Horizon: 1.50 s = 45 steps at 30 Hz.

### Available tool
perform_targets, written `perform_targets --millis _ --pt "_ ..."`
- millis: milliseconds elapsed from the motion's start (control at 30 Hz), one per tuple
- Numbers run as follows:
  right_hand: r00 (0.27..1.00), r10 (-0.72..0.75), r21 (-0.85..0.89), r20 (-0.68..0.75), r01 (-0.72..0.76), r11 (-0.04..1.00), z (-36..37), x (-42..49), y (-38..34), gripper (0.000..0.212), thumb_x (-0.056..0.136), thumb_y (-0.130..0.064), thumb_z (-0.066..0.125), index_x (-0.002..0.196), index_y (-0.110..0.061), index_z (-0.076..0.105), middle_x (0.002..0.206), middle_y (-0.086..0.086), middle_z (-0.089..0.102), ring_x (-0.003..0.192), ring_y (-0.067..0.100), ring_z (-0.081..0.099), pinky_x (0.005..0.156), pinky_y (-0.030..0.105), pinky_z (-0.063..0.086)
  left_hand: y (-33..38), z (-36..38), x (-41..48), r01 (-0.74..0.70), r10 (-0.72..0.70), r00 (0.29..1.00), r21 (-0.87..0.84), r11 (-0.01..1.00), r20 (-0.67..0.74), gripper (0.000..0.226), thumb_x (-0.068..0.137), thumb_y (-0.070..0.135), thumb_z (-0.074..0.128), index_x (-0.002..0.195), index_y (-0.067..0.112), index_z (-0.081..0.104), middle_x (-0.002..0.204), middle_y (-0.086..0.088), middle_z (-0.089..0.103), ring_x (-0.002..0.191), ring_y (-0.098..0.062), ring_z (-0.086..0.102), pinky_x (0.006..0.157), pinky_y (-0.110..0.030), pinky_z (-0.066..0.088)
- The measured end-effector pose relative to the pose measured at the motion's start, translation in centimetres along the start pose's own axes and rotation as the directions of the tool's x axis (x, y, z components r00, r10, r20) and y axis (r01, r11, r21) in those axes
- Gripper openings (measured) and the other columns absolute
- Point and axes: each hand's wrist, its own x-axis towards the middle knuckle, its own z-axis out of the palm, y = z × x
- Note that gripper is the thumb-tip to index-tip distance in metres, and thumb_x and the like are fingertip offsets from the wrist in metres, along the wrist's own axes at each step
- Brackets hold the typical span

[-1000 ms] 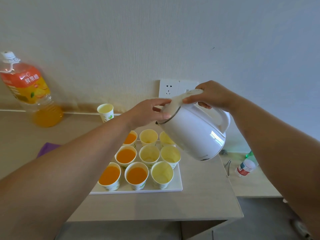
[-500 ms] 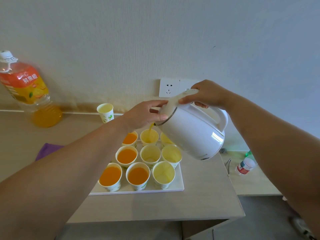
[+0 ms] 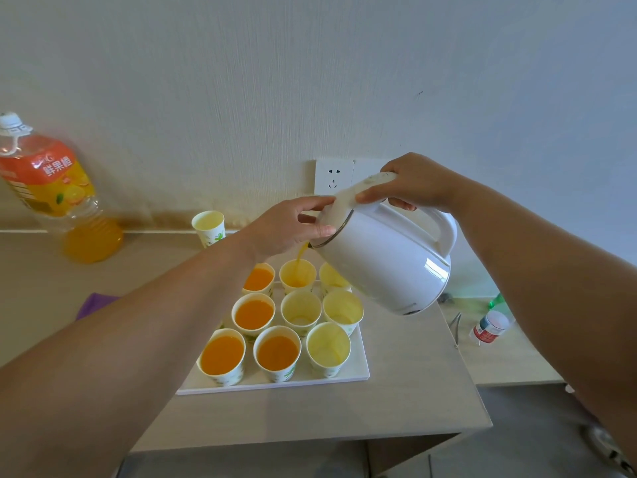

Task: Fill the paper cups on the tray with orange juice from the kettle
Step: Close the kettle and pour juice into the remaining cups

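White kettle (image 3: 386, 263) in the air over the far right corner of the tray (image 3: 358, 372), tipped spout-down to the left. A thin juice stream (image 3: 300, 255) drops from the spout into the back-middle cup (image 3: 297, 276); the level there is low. The spout sits close above that rim, presumably so the stream does not stray into neighbouring cups.

The tray rests on the table (image 3: 396, 415), with nine paper cups in three rows of three. Full: the whole left column and the front-middle cup (image 3: 277, 352). Four look empty (the centre one and the entire right column, part of it under the kettle's belly).

At the handle, the right hand (image 3: 413, 182) wraps over the top. Its thumb stretches forward along the lid, likely holding it down during the tilt. Forearm comes in from the right.

At the spout end, the left hand (image 3: 293, 224) has fingers curled onto the lid's front edge and the thumb under the rim, a pinch that steadies the pour. Its arm reaches across the filled column.

A tenth cup (image 3: 208, 225) stands off the tray by the wall; juice bottle (image 3: 44, 188) far left.
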Motion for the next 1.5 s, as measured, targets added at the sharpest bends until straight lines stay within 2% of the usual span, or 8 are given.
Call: perform_targets --millis 500,700,867,1067,1167,1300,1500 --pt "1.0 0.002 -0.041 0.011 -0.002 0.999 -0.8 -0.4 -0.2 0.041 0.076 -0.043 0.073 0.066 -0.007 0.056 0.052 0.007 0.051 0.044 0.013 0.042 0.057 0.027 0.036 0.6 0.2 -0.1 0.003 -0.003 1.0 -0.016 1.0 0.005 0.052 0.086 0.026 0.067 0.136 0.027 0.051 0.128 0.008 0.06 0.114 -0.009 0.058 0.089 -0.017 0.041" --pt "1.0 0.009 -0.053 0.001 -0.009 0.999 -1.2 -0.5 -0.3 0.043 0.075 -0.045 0.073 0.066 -0.007 0.055 0.053 0.007 0.052 0.044 0.013 0.043 0.06 0.029 0.036 1.2 0.2 -0.1 -0.002 0.002 1.0 -0.02 1.0 -0.007 0.052 0.087 0.023 0.067 0.136 0.028 0.051 0.126 0.008 0.061 0.111 -0.006 0.059 0.078 -0.004 0.04" --pt "1.0 0.007 -0.055 -0.001 -0.007 0.998 -1.4 -0.6 -0.4 0.043 0.074 -0.046 0.073 0.066 -0.008 0.055 0.053 0.007 0.053 0.043 0.012 0.043 0.06 0.029 0.036 1.3 0.2 -0.3 -0.006 0.006 1.0 -0.022 1.0 -0.009 0.052 0.086 0.024 0.068 0.136 0.028 0.051 0.126 0.008 0.061 0.112 -0.007 0.059 0.083 -0.01 0.041" --pt "1.0 0.002 -0.058 -0.003 -0.002 0.998 -1.6 -0.8 -0.9 0.042 0.075 -0.046 0.073 0.065 -0.01 0.054 0.053 0.006 0.053 0.044 0.013 0.044 0.059 0.028 0.037 1.7 0.0 -0.5 -0.014 0.014 1.0 -0.023 1.0 -0.014 0.052 0.087 0.023 0.067 0.136 0.029 0.05 0.125 0.009 0.061 0.111 -0.004 0.058 0.08 -0.007 0.041" --pt "1.0 -0.004 -0.054 -0.008 0.004 0.999 -1.7 -0.9 -1.0 0.042 0.076 -0.045 0.072 0.064 -0.01 0.054 0.053 0.006 0.053 0.044 0.013 0.044 0.058 0.027 0.037 1.7 0.0 -0.5 -0.018 0.017 1.0 -0.026 1.0 -0.012 0.053 0.087 0.023 0.067 0.137 0.027 0.05 0.128 0.008 0.06 0.113 -0.006 0.058 0.087 -0.012 0.042" --pt "1.0 -0.007 -0.06 -0.012 0.006 0.998 -1.8 -0.9 -1.1 0.042 0.076 -0.046 0.072 0.063 -0.011 0.054 0.052 0.005 0.053 0.043 0.012 0.044 0.057 0.026 0.037 1.7 -0.1 -0.7 -0.026 0.026 1.0 -0.024 0.999 -0.012 0.053 0.088 0.023 0.066 0.138 0.026 0.049 0.129 0.007 0.059 0.115 -0.008 0.057 0.099 -0.026 0.044" --pt "1.0 -0.011 -0.066 -0.014 0.01 0.998 -1.8 -0.9 -1.2 0.042 0.076 -0.046 0.072 0.062 -0.011 0.054 0.051 0.003 0.053 0.04 0.01 0.043 0.056 0.025 0.037 1.7 -0.1 -0.8 -0.027 0.026 1.0 -0.033 0.999 -0.013 0.051 0.088 0.024 0.066 0.136 0.029 0.051 0.127 0.01 0.061 0.114 -0.005 0.058 0.099 -0.025 0.044"
